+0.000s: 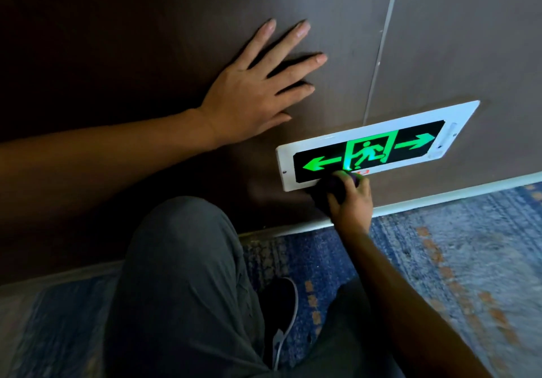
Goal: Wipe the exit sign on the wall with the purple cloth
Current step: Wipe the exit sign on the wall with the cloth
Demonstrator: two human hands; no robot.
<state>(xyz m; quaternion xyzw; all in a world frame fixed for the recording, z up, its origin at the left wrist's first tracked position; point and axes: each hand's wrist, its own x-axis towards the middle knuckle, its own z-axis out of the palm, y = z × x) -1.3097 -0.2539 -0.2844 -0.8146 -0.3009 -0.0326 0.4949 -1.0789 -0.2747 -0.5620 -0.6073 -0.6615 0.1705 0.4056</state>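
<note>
Evidently steadying a crouch, the left hand (249, 90) is lying flat and open on the dark brown wall panel (146, 40), while the right hand (350, 201) is gripping the bunched purple cloth (328, 188) against the lower edge of the low-mounted white-framed green exit sign (369, 149).

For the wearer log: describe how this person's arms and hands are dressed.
Both arms are bare to the edge of the picture, with no sleeves in view. The left hand has no glove, ring or watch that shows; its fingernails are short and unpainted. The right hand is also ungloved, with no wristband visible, though it is dim and partly lit green by the sign.
</note>
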